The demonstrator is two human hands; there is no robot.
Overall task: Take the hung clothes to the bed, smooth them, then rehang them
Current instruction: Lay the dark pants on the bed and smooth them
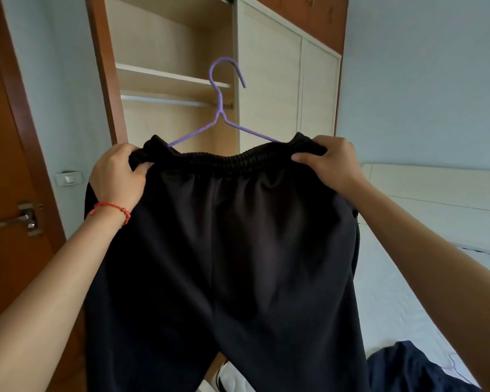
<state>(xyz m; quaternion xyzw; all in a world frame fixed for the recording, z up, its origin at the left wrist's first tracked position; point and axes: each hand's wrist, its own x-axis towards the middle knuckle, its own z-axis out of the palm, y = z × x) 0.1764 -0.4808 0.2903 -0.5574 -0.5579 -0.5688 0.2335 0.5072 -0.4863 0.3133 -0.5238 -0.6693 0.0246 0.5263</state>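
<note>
A pair of black trousers (238, 250) with an elastic waistband hangs in front of me on a purple wire hanger (219, 108). The hanger's arms run inside the waistband and its hook stands free above it. My left hand (116, 176) grips the left end of the waistband. My right hand (328, 162) grips the right end. The trouser legs hang down past the bottom of the view. Behind the hanger is the open wardrobe (176, 80) with its bare hanging rail (164, 100).
The white bed (402, 292) lies at the right, with a dark blue garment (408, 369) on its near corner. A brown door (9, 193) with a metal handle stands at the left. The wardrobe's sliding panel (280, 80) covers its right half.
</note>
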